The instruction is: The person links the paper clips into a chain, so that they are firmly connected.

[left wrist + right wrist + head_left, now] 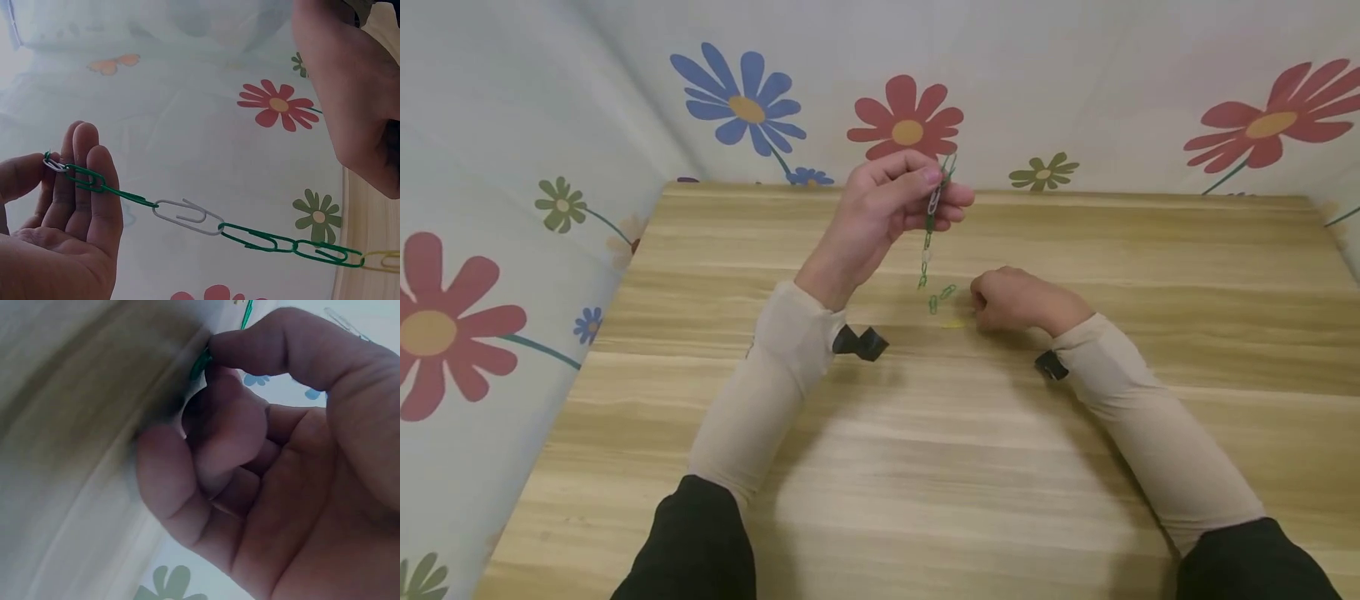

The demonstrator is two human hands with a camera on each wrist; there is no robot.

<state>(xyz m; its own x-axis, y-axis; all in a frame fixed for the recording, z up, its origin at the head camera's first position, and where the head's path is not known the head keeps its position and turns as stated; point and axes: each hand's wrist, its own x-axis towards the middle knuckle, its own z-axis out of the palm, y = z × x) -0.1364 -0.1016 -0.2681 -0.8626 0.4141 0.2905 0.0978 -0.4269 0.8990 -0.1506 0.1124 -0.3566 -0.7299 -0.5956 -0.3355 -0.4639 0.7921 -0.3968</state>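
My left hand (902,192) is raised above the table, pinching the upper part of a paper clip chain (927,242) between thumb and index finger; the other fingers stretch out behind it. In the left wrist view, the chain's green clips (259,238), white clip (187,216) and yellow clip (381,261) trail to the right. My right hand (1018,300) is low at the table with its fingers curled. Near its thumb tip, in the right wrist view, shows a green paper clip (200,364); I cannot tell whether the fingers hold it.
Left of the right hand, two loose green paper clips (941,297) and a yellow paper clip (953,325) lie on the wooden table (970,467). A flower-patterned cloth (1000,75) hangs behind the table and along its left side. Black wrist mounts (861,342) stick out from the sleeves.
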